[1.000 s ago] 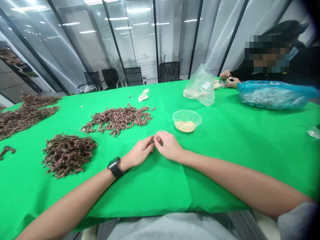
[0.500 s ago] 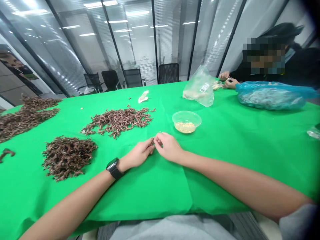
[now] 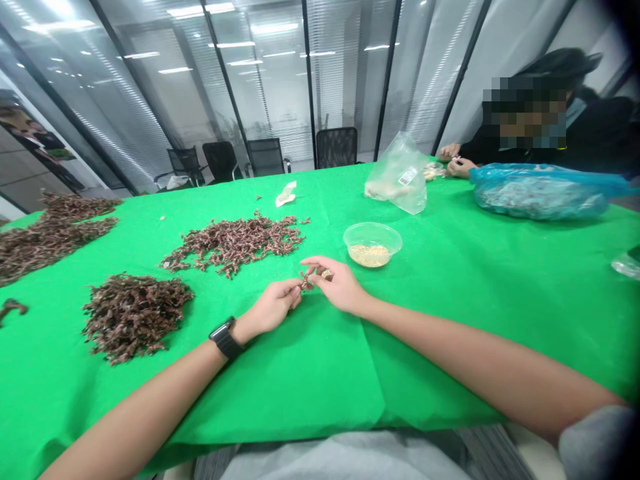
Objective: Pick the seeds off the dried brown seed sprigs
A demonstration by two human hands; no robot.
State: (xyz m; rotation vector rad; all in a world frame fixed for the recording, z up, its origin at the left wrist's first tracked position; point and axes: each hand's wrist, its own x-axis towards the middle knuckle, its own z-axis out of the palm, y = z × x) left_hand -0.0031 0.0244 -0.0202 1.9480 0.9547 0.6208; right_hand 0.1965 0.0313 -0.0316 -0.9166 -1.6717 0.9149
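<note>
Green-covered table (image 3: 310,373), left hand (image 3: 273,307) pinching brown twiggy piece (image 3: 305,283)

Black square-faced watch (image 3: 227,338), black band, light grey short sleeve (image 3: 593,437).

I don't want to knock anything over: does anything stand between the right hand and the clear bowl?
Nothing visible does: only green cloth separates the right hand from the clear bowl. The clear bag is beyond it, off that path.

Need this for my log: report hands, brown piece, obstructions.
Left hand pinching brown piece. Right hand at it, grip unclear. Bowl beyond right hand, not between hands.
</note>
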